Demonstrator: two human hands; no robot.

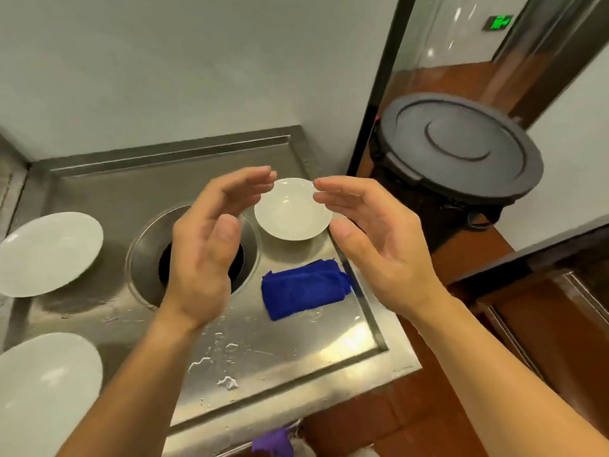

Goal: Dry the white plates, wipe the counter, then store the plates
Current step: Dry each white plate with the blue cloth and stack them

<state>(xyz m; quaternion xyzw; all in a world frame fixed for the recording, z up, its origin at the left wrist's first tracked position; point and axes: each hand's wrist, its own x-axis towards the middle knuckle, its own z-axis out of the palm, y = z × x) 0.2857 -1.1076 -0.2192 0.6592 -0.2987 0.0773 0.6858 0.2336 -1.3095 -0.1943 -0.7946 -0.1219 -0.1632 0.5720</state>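
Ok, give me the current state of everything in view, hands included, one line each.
Small white plate: resting on counter, not held.
Two large white plates: resting at left.
Folded blue cloth: lying unused, near the small plate.
Stainless steel counter: wet, droplets visible.
Black round bin lid: closed.
Left hand: open, empty.
Right hand: open, empty.

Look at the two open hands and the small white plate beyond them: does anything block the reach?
Nothing visible does. The left hand and right hand are open, either side of the small plate on the counter.
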